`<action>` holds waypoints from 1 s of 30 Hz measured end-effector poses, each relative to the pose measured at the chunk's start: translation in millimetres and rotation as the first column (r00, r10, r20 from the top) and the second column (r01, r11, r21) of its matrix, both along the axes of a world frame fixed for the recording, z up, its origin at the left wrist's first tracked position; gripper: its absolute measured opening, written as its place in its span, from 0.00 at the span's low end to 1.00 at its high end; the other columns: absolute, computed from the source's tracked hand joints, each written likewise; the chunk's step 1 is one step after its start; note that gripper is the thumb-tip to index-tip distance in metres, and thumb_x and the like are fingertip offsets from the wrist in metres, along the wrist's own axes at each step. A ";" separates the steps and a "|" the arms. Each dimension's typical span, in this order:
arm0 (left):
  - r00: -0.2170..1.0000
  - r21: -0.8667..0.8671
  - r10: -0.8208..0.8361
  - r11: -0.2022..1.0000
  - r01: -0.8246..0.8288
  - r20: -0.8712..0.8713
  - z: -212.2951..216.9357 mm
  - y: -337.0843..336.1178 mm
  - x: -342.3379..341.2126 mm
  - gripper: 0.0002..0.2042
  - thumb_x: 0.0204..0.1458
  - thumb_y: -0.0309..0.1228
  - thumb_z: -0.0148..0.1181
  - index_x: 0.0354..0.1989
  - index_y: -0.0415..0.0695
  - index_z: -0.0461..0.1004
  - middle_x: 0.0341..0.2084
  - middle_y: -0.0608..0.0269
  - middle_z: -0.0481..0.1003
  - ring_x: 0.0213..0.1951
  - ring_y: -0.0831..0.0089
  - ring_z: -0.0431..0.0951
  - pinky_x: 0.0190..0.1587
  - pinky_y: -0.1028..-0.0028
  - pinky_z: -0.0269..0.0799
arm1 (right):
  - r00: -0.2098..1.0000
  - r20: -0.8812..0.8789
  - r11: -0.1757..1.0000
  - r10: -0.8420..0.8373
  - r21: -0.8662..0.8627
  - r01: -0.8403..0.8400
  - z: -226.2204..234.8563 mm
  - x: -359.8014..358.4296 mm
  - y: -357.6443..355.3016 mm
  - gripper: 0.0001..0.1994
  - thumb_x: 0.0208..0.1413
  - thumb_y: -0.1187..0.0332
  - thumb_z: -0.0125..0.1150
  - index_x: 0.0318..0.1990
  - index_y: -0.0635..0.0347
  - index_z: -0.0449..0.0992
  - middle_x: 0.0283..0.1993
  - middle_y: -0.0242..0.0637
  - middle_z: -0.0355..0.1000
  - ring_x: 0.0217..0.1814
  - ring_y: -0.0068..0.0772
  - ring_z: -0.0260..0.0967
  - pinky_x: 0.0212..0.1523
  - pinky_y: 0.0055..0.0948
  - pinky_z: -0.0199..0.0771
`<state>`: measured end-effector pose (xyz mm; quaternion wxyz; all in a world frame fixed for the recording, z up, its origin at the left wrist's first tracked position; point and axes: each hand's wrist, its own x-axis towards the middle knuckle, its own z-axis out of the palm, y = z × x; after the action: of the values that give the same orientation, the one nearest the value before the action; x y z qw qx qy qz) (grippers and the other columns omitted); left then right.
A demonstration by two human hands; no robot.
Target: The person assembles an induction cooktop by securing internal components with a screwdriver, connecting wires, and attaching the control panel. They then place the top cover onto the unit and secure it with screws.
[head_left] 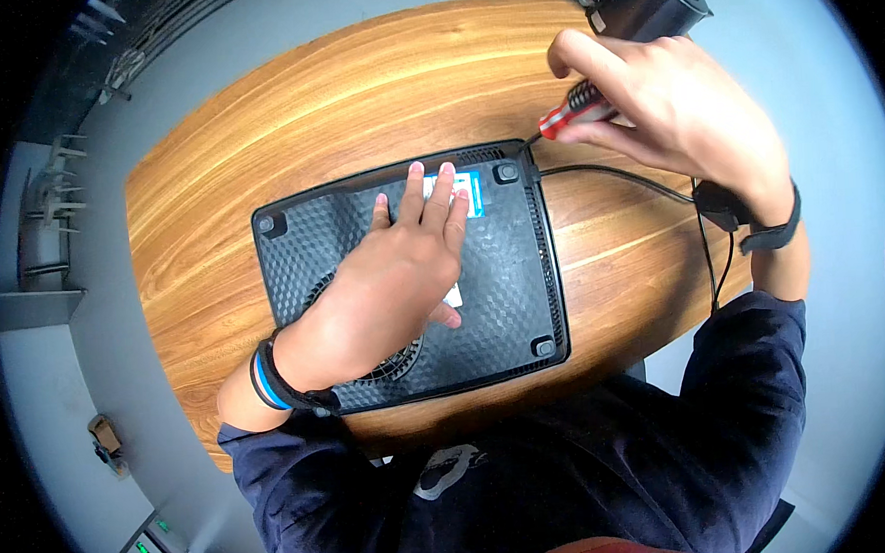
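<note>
A black, flat appliance that looks like an induction cooktop [496,275] lies with its underside up, showing corner feet, a round fan vent and a blue-and-white label. Across its middle rests my left hand [384,269], palm down with the fingers stretched out, partly covering the label and vent. My right hand [671,112] grips a screwdriver [564,119] with a red, clear and black handle. The screwdriver's dark shaft reaches the cooktop's far right corner; whether its tip sits in a seam or only touches the edge, I cannot tell.
A black power cord [624,173] leaves the cooktop's right side and passes under my right wrist. At the table's far right edge stands a black kettle [648,8]. The wooden table [358,94] has a curved rim, with grey floor around it.
</note>
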<state>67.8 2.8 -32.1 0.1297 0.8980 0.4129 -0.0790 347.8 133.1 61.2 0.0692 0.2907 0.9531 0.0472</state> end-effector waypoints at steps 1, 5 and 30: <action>1.000 0.001 0.000 1.000 0.000 -0.004 -0.5 0.5 -0.4 0.60 0.46 0.47 0.83 0.80 0.22 0.55 0.82 0.27 0.51 0.82 0.30 0.54 0.76 0.43 0.72 | 0.999 -0.040 1.000 0.030 0.005 -0.030 -2.0 1.0 1.7 0.23 0.62 0.59 0.76 0.56 0.59 0.71 0.51 0.41 0.76 0.46 0.50 0.84 0.43 0.44 0.84; 1.000 -0.002 -0.001 1.000 0.001 -0.014 0.1 0.1 0.3 0.60 0.46 0.47 0.83 0.80 0.22 0.55 0.82 0.26 0.51 0.82 0.30 0.55 0.76 0.43 0.72 | 0.942 -0.252 0.975 0.221 0.051 -0.215 -11.7 5.8 9.7 0.19 0.68 0.55 0.70 0.51 0.58 0.69 0.34 0.45 0.79 0.37 0.54 0.83 0.37 0.47 0.82; 0.996 0.037 -0.025 0.999 0.028 -0.081 0.6 -1.8 6.0 0.56 0.50 0.44 0.82 0.77 0.17 0.56 0.80 0.19 0.53 0.81 0.25 0.56 0.72 0.41 0.77 | 0.980 -0.187 0.998 0.068 -0.002 -0.070 -7.1 -3.8 -6.8 0.18 0.56 0.77 0.74 0.51 0.60 0.74 0.49 0.41 0.74 0.49 0.49 0.80 0.44 0.43 0.85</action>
<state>73.8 1.0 -31.5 0.0950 0.9018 0.4073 -0.1089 344.0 126.3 54.0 -0.0209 0.2603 0.9651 0.0179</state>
